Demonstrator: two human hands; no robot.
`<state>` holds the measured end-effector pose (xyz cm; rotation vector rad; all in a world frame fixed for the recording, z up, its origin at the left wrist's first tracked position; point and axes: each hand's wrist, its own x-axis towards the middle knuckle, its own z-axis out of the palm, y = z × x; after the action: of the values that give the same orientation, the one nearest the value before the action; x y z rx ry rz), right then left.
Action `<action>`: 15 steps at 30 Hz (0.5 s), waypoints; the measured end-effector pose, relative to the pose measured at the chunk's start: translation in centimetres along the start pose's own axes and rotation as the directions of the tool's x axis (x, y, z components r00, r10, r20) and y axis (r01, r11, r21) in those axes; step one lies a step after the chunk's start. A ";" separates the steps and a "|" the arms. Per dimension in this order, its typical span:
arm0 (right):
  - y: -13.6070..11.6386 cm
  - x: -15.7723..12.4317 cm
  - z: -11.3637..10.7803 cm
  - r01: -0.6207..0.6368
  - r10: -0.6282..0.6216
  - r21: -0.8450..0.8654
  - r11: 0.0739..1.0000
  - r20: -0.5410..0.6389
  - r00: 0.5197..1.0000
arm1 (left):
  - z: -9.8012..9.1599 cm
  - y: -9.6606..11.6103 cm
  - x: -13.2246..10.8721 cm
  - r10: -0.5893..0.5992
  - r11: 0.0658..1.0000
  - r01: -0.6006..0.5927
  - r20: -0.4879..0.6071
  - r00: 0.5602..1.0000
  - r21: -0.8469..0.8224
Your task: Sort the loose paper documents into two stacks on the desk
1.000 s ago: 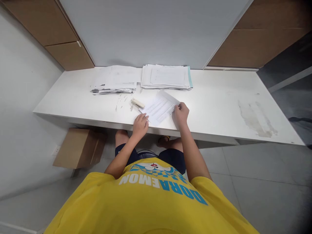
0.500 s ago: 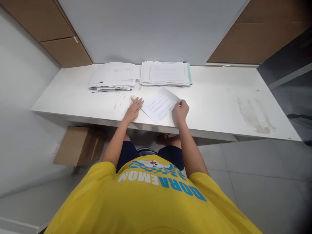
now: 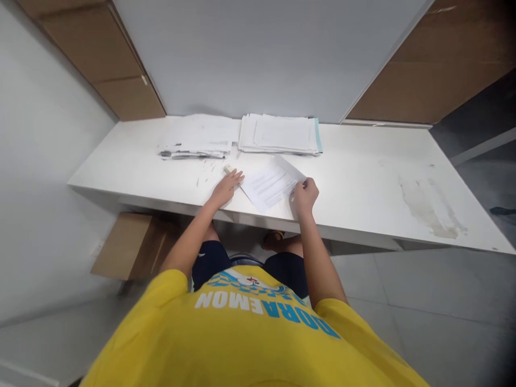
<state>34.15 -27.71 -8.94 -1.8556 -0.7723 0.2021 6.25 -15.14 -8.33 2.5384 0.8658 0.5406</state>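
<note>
A printed sheet of paper (image 3: 268, 185) lies at a slant on the white desk between my hands. At its right edge, my right hand (image 3: 305, 194) is closed with the fingers bent, pinching the sheet there; its fingertips are partly hidden. My left hand (image 3: 227, 189) rests palm down by the sheet's left corner, fingers stretched out and slightly apart. From under those fingers pokes a small cream-coloured block-like object (image 3: 228, 169), mostly covered, so its kind does not show.
Behind the sheet stand two paper piles: a loose, uneven one (image 3: 197, 134) on the left and a neater one (image 3: 282, 134) with a teal edge. A stain (image 3: 431, 207) marks the right of the desk (image 3: 358, 183). Below left sits a cardboard box (image 3: 123, 244).
The whole view has tilted, so desk, piles and hands appear slightly lower and farther right. Both hands keep nearly the same places relative to the sheet.
</note>
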 end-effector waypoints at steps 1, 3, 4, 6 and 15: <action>0.0 0.0 0.1 -0.004 0.004 0.017 1.000 0.008 1.000 | 0.0 0.0 0.2 -0.007 1.000 0.007 -0.027 1.000 -0.015; 0.0 -0.1 0.2 -0.024 0.024 0.065 0.998 0.001 1.000 | 0.2 -0.1 0.4 -0.011 0.998 0.006 -0.087 0.996 -0.056; 0.0 -0.2 0.3 -0.048 0.050 0.112 0.992 -0.017 0.999 | 0.3 -0.2 0.5 -0.004 0.997 -0.004 -0.117 0.993 -0.073; 0.3 -0.2 0.4 -0.114 0.134 0.240 0.964 -0.067 0.989 | 0.4 -0.4 0.4 0.009 0.996 -0.025 -0.177 0.984 -0.087; -0.3 5.9 3.4 -0.271 0.378 0.563 0.781 -0.079 0.923 | 0.9 -0.3 0.6 -0.164 0.986 0.163 -0.263 0.951 -0.026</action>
<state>36.97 -21.55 -8.86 -1.4154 -0.2098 0.4166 6.97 -14.74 -9.11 2.3961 1.1547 0.8387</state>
